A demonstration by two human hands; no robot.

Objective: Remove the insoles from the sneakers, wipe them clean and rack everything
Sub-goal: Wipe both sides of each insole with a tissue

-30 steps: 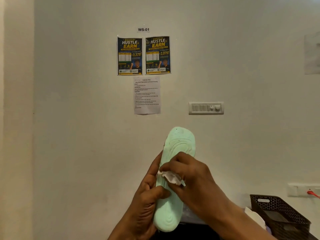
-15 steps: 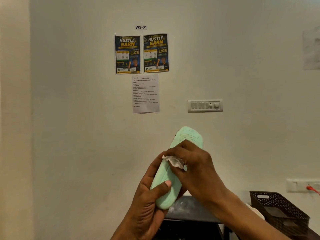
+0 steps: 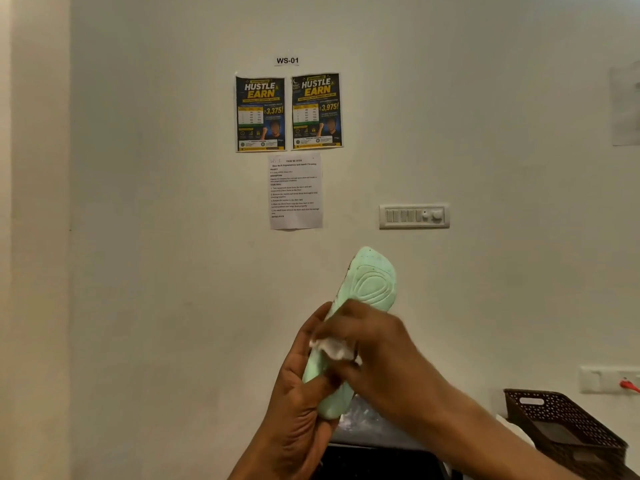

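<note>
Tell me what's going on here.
A person is cleaning a mint-green insole held up in front of the wall. The left hand grips its lower end, and the right hand pinches a crumpled white wipe against its middle. The insole's upper end stands clear of both hands. A dark perforated basket sits at the lower right.

Two bare hands, the left hand (image 3: 303, 396) and the right hand (image 3: 379, 351), each lead into a bare wrist and forearm. The right forearm looks long and slim. The right hand's fingers are motion-blurred.
</note>
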